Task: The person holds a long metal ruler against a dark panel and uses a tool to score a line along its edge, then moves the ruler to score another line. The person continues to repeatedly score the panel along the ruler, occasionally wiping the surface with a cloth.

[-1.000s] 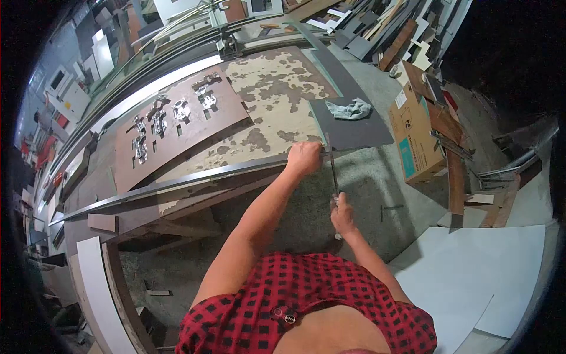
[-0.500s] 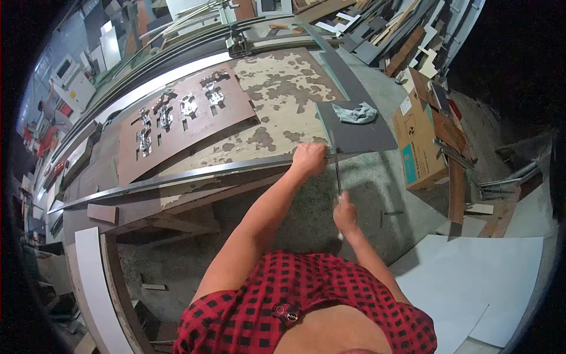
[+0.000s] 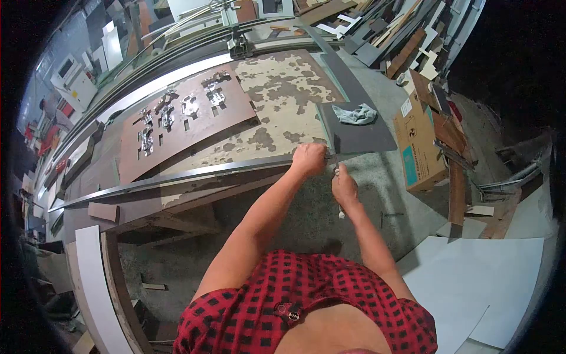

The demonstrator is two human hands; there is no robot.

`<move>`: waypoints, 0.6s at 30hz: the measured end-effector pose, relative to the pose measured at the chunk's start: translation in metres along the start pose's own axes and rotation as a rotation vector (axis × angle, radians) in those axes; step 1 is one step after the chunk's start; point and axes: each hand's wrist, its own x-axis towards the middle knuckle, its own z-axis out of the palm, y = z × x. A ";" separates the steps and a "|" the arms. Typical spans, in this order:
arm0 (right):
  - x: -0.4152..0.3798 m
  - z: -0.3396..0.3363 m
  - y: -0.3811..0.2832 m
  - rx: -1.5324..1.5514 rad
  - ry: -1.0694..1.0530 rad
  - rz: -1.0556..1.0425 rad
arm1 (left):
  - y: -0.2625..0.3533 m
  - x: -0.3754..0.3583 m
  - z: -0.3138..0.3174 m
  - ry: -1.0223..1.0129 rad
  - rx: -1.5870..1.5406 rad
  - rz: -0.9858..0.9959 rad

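My left hand (image 3: pixel 309 159) is closed over the right end of a long, thin metal profile (image 3: pixel 212 169), pressing it at the front edge of the workbench. The profile runs along that edge to the far left. Just right of it, my right hand (image 3: pixel 345 187) is wrapped round a file, whose pale handle end (image 3: pixel 341 215) sticks out below the fist. The file's thin dark blade points up to the profile's end and is mostly hidden. Beyond my hands, a crumpled grey cloth (image 3: pixel 355 114) lies on a dark board (image 3: pixel 362 138).
A brown panel (image 3: pixel 177 154) with several metal hinges (image 3: pixel 189 106) lies on the patchy workbench top (image 3: pixel 277 121). To the right stands a cardboard box (image 3: pixel 417 147). White sheets (image 3: pixel 489 277) lie at lower right. Offcuts (image 3: pixel 383 38) are piled at the back.
My right hand has moved up toward the profile's end, so less of the file's blade shows between the hands. My left hand has stayed in place.
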 end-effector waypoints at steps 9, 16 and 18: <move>-0.082 0.020 0.049 0.042 -0.012 0.013 | -0.005 0.001 0.003 0.032 -0.052 0.027; -0.007 0.003 0.010 -0.003 -0.026 -0.001 | -0.011 0.004 0.016 0.125 -0.053 0.075; 0.008 0.004 0.001 -0.005 -0.013 -0.003 | -0.008 0.002 0.010 0.086 -0.035 0.048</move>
